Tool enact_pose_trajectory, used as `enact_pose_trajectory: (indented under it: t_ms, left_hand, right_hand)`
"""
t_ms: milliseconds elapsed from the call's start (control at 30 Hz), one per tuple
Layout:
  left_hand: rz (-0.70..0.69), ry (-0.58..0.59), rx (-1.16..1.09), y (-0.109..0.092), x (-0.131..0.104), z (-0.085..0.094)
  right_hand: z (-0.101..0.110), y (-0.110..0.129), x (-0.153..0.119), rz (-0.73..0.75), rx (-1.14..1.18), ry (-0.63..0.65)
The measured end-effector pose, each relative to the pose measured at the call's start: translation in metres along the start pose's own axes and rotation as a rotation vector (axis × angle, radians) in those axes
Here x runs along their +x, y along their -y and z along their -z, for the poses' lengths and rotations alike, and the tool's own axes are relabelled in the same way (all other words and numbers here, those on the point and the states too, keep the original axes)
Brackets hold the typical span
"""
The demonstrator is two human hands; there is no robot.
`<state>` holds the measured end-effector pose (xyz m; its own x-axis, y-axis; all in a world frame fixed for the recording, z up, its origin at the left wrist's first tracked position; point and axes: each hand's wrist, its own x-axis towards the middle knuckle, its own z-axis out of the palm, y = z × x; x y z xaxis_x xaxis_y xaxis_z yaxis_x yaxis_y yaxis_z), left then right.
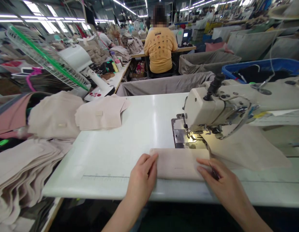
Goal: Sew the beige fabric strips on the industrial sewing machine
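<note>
A folded pale pink fabric piece (177, 164) lies flat near the front of the white sewing table (110, 151), just before the needle plate. A short mark or slit shows on its face. My left hand (143, 174) pinches its left end between thumb and fingers. At the right end, the thumb and forefinger of my right hand (219, 177) close on the cloth, and something dark, too small to make out, shows inside the curled fingers. The sewing machine (205, 109) stands just beyond, its lamp lighting the presser foot (190, 137).
More pale fabric (248, 148) lies under the machine arm. Cut pieces (101, 112) rest at the back left, beside stacked cloth (26, 174) and a tilted fan (77, 58). A grey cloth-lined bin (164, 85) stands behind the table. A person in a yellow shirt (161, 48) sits beyond.
</note>
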<state>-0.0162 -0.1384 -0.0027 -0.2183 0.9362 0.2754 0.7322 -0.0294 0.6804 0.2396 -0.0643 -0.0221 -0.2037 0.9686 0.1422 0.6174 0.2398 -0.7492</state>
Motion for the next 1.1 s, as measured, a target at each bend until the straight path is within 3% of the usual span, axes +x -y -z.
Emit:
enact_pose_trajectory:
  t_ms: [267,1100]
  left_hand:
    - [0.064,0.046,0.016,-0.003,0.004,0.004]
    - [0.07,0.103,0.059,-0.005,0.011,0.006]
  right_hand:
    - [0.001,-0.001,-0.001,0.006,-0.018,-0.001]
    - [-0.004,-0.008,-0.005,-0.039,-0.014,0.031]
